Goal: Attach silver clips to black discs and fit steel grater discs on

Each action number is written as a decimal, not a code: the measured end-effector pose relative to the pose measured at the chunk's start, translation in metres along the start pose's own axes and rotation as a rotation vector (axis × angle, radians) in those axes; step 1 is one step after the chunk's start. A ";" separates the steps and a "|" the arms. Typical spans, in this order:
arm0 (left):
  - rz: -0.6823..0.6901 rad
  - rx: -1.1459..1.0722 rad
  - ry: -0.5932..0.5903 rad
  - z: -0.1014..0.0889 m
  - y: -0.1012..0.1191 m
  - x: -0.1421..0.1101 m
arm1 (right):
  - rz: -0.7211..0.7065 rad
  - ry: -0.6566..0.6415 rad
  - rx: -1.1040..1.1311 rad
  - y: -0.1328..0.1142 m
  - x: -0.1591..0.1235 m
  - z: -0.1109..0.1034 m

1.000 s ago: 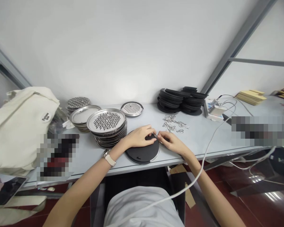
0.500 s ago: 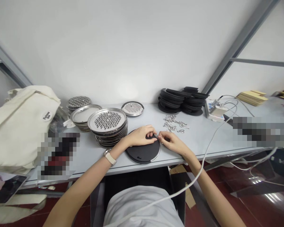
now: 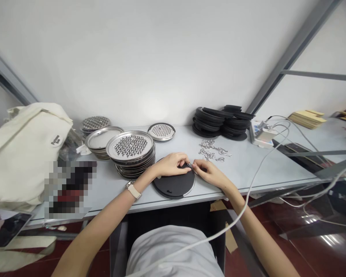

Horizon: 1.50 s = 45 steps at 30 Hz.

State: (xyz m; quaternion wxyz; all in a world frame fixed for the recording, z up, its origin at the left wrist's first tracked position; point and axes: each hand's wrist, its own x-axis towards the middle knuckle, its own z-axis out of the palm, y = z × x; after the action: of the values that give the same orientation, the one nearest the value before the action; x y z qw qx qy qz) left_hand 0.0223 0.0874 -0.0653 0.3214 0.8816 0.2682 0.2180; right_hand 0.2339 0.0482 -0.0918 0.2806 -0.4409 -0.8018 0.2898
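Note:
A round black disc with a metal rim (image 3: pixel 174 184) lies flat near the table's front edge. My left hand (image 3: pixel 170 164) rests curled on the disc's far edge, fingers pressed down on it. My right hand (image 3: pixel 209 172) pinches a small metal clip (image 3: pixel 189 165) at that same edge, fingertips meeting those of the left hand. A loose pile of the same metal clips (image 3: pixel 212 151) lies just beyond my right hand. A stack of perforated steel grater discs (image 3: pixel 130 152) stands left of my left hand.
More steel discs (image 3: pixel 101 139) and a single perforated one (image 3: pixel 161 131) sit behind. Black rubber rings (image 3: pixel 220 122) are stacked at the back right beside a white charger box (image 3: pixel 261 135) with trailing cables. A cream canvas bag (image 3: pixel 23 150) fills the left end.
Both hands stay at the disc's far edge with only slight finger movement. The view has shifted a little.

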 end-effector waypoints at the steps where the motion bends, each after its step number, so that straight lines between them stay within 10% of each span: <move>1: -0.005 -0.003 0.000 0.000 0.000 0.000 | 0.002 0.001 0.000 0.000 0.000 0.000; 45: -0.091 0.079 0.002 0.003 0.009 0.000 | 0.014 -0.022 0.006 -0.001 0.000 -0.002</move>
State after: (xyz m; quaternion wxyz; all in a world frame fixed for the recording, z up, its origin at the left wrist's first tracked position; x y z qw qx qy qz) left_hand 0.0271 0.0806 -0.0614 0.2960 0.8803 0.3166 0.1931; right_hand 0.2345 0.0478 -0.0900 0.2711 -0.4423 -0.8010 0.2988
